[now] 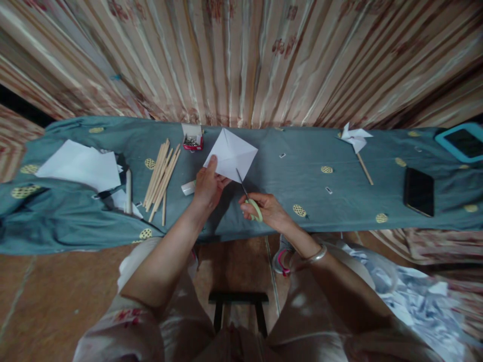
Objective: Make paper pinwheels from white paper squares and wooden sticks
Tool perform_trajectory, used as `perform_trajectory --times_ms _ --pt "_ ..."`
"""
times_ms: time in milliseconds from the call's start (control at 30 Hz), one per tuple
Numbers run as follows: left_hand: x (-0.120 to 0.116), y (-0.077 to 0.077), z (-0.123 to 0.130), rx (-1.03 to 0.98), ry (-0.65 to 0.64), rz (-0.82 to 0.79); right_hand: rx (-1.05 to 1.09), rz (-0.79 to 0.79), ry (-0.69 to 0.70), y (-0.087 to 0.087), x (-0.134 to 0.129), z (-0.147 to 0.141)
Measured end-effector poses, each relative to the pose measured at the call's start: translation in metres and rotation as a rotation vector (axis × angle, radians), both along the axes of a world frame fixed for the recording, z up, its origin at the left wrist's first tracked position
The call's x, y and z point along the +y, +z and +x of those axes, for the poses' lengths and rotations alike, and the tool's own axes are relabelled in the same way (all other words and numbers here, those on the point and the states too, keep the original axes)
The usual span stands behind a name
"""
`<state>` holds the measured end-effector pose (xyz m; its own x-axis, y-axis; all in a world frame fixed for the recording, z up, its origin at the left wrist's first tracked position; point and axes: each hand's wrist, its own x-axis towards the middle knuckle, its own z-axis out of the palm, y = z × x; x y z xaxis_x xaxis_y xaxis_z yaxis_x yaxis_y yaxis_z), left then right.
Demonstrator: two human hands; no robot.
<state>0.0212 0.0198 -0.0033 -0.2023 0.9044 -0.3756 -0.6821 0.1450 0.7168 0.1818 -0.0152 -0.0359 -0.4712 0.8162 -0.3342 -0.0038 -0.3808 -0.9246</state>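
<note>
My left hand point(209, 185) grips a creased white paper square point(234, 153) by its lower left side, thumb on top and fingers beneath. My right hand point(264, 208) is closed round the pale green handles of a pair of scissors point(253, 208). The dark blades point up and left, at the paper's lower edge. Just beyond my left hand stands an open red and white box point(192, 138) with small metal pieces inside. A small white block point(187, 188) lies beside my left wrist, partly hidden by the hand.
Wooden sticks point(161, 176) and white paper sheets point(81, 166) lie to the left on the teal cloth point(302, 181). A paper pinwheel on a stick point(356, 140), a black phone point(419, 192) and a blue-framed device point(466, 142) are to the right. A curtain point(241, 60) hangs behind.
</note>
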Motion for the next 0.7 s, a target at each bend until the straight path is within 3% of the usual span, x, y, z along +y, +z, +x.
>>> perform_trajectory --times_ms 700 --pt "-0.0013 -0.006 0.0011 0.03 -0.06 0.011 -0.01 0.038 -0.026 0.0001 0.0011 -0.0025"
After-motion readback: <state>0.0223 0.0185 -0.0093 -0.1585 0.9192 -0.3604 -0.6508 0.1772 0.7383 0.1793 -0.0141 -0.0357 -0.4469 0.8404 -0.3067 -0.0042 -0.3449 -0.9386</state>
